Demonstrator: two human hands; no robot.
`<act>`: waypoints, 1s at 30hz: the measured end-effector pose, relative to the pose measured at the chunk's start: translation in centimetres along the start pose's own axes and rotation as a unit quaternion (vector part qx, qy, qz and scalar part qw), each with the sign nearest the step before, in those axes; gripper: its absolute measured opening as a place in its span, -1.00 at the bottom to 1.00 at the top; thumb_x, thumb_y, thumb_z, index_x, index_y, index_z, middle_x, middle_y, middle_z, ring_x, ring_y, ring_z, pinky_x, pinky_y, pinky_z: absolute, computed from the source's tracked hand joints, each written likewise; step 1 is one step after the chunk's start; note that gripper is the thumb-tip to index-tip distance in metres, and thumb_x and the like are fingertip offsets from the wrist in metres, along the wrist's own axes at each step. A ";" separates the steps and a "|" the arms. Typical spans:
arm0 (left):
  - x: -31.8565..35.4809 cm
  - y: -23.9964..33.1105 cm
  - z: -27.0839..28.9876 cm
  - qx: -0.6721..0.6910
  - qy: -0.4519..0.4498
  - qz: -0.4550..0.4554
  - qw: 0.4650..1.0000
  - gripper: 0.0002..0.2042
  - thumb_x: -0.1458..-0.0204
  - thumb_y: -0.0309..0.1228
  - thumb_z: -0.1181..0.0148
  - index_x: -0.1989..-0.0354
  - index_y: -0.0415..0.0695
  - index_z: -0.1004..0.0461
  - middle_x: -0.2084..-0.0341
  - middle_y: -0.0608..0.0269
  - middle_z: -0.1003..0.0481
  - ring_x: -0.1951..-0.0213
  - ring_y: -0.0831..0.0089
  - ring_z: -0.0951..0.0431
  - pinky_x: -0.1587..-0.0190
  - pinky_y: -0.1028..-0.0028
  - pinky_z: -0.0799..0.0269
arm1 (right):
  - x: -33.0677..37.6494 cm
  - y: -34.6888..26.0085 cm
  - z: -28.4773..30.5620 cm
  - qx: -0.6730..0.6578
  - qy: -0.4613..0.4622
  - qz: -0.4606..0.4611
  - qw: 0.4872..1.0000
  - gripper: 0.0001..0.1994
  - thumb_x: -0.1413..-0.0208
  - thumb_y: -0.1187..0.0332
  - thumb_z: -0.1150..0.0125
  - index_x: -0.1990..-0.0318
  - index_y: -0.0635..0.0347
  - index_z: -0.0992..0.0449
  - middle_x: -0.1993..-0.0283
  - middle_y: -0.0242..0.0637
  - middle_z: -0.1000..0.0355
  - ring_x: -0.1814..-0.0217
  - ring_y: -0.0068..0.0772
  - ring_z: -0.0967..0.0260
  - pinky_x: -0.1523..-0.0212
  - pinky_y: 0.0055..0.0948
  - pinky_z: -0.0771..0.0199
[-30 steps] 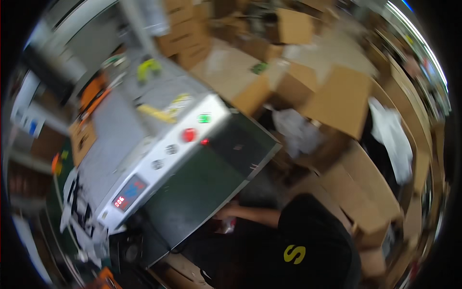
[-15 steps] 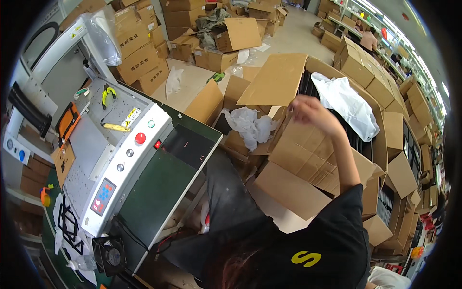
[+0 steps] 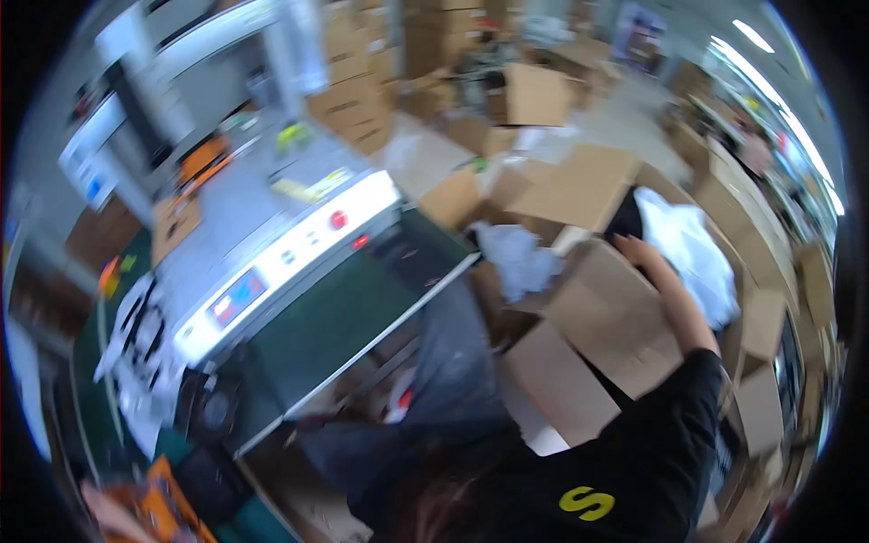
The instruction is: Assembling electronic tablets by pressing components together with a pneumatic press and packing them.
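Note:
My right hand (image 3: pixel 637 250) reaches over the edge of an open cardboard box (image 3: pixel 615 312) at the right. Its fingertips are at the dark contents (image 3: pixel 625 217), beside a white plastic sheet (image 3: pixel 683 253); blur hides whether they grip anything. At the lower left rim, my left hand (image 3: pixel 110 514) is smeared by motion and cut by the picture's edge. It is next to an orange and black object (image 3: pixel 172 507) whose kind I cannot make out. Whether that hand holds it does not show.
A white-fronted machine (image 3: pixel 299 262) with a red button stands on a green table (image 3: pixel 344 326) at the left. A dark fan (image 3: pixel 210 403) sits at its near corner. Crumpled white plastic (image 3: pixel 516 258) lies in another box. Stacked cartons (image 3: pixel 348 100) stand behind.
The view has swung, shifting the scene rightward, and is blurred. My right hand has lowered from above the box to its dark contents. My left hand and the orange-black object have appeared at lower left.

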State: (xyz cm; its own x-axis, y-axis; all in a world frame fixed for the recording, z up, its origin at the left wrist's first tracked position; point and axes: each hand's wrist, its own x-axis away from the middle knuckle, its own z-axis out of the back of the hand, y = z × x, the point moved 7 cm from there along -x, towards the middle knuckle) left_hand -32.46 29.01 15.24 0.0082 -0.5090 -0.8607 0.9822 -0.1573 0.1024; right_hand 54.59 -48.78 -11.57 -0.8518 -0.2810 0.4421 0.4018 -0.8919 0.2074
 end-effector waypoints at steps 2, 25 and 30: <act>0.8 4.3 1.4 0.047 0.010 -0.029 0.998 -0.78 -0.13 -0.31 -0.01 0.15 -0.18 -0.39 0.24 0.04 -0.41 0.16 0.15 -0.38 0.05 0.20 -0.21 | -0.2 1.6 -0.8 0.004 0.088 0.035 0.996 -0.23 0.16 0.01 -0.21 -0.17 0.32 -0.19 -0.14 0.08 -0.30 -0.21 0.10 -0.22 -0.14 -0.12 -0.27; 11.7 25.0 -5.0 0.401 -0.298 -0.236 0.833 -0.83 -0.08 -0.45 -0.02 0.25 -0.24 -0.50 0.44 -0.07 -0.50 0.36 0.04 -0.51 0.29 0.27 -0.40 | 1.7 11.7 2.2 -0.050 0.475 0.147 0.866 -0.31 0.01 0.37 -0.12 -0.31 0.26 -0.01 -0.23 0.11 -0.19 -0.29 0.08 -0.12 -0.26 -0.18 -0.11; 12.5 25.4 -4.0 0.381 -0.282 -0.249 0.845 -0.79 -0.03 -0.53 0.06 0.22 -0.28 -0.48 0.37 -0.06 -0.46 0.25 0.03 -0.45 0.14 0.28 -0.36 | 4.4 12.5 8.5 -0.148 0.468 -0.073 0.868 -0.50 -0.15 0.47 0.00 -0.26 0.29 -0.13 -0.18 0.06 -0.27 -0.21 -0.05 -0.25 -0.18 -0.27 -0.22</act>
State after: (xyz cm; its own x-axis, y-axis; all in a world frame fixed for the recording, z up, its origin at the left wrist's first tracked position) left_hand -6.67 22.03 5.06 -0.6727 -0.5069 -0.5390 0.4298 -0.8607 0.2730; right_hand 58.76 -58.16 0.37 -0.8418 -0.1987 -0.5018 0.2810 -0.9552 -0.0931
